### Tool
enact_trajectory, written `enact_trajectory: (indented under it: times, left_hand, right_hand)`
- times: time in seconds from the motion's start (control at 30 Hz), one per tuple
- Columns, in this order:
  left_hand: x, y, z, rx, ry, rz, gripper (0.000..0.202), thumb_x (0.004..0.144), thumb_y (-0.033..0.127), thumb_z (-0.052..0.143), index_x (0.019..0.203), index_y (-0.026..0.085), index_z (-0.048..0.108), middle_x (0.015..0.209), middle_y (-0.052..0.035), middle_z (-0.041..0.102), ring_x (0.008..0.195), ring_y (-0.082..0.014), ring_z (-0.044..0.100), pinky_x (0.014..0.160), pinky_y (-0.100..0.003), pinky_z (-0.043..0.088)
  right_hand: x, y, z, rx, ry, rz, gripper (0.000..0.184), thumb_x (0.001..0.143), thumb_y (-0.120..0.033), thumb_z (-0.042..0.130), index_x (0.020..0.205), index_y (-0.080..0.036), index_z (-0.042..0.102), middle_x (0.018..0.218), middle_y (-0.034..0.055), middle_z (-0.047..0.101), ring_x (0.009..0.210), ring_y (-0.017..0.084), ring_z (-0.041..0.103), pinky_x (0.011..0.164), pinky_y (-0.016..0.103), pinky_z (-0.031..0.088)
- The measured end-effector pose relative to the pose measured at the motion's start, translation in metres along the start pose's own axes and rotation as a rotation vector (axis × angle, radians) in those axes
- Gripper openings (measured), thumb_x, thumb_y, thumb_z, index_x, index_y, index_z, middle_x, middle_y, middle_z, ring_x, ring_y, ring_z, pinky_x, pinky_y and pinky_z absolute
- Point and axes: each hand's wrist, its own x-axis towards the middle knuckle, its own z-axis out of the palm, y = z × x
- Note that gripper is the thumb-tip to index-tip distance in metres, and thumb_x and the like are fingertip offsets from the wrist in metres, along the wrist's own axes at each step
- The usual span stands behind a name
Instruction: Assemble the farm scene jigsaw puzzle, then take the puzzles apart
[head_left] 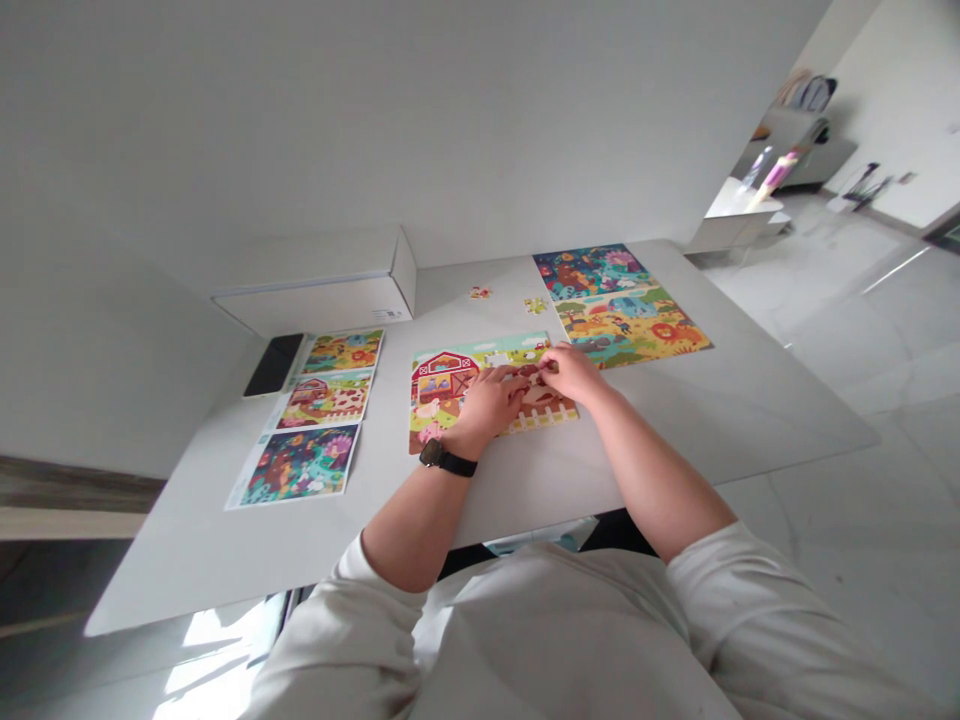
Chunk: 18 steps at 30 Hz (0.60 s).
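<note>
A farm jigsaw puzzle [450,385] with a red barn lies on the white table [735,410] in front of me. My left hand [491,400], with a black watch on its wrist, rests on the puzzle's middle, fingers curled down onto the pieces. My right hand [571,372] presses on the puzzle's right part, fingers bent and pinched together at a piece. The two hands nearly touch. What lies under the fingertips is hidden.
Two finished puzzles [619,305] lie at the far right. Two loose pieces [480,293] [535,305] sit beyond the farm puzzle. A picture sheet [315,415] lies at the left, with a black phone [274,364] and a white box [322,290] behind it.
</note>
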Motion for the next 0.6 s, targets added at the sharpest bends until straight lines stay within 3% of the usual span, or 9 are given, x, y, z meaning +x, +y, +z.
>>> enact_trajectory:
  times: [0.3, 0.6]
  left_hand:
    - [0.0004, -0.0002, 0.0008, -0.083, 0.014, 0.044, 0.03, 0.104, 0.025, 0.06, 0.126, 0.027, 0.081, 0.143, -0.0082, 0.074, 0.131, -0.028, 0.066, 0.12, -0.05, 0.051]
    - [0.0015, -0.0032, 0.0004, -0.12, 0.027, 0.052, 0.029, 0.105, 0.027, 0.06, 0.126, 0.025, 0.08, 0.14, -0.0067, 0.077, 0.133, -0.0272, 0.067, 0.121, -0.047, 0.051]
  right_hand:
    - [-0.0033, -0.0041, 0.0017, -0.048, -0.015, 0.036, 0.013, 0.095, -0.021, 0.073, 0.105, -0.025, 0.081, 0.119, 0.0073, 0.07, 0.101, 0.022, 0.07, 0.095, 0.031, 0.054]
    - [-0.0024, -0.0031, -0.0034, -0.072, 0.005, -0.002, 0.023, 0.098, -0.014, 0.065, 0.108, -0.025, 0.083, 0.117, 0.0077, 0.071, 0.104, 0.022, 0.07, 0.094, 0.031, 0.054]
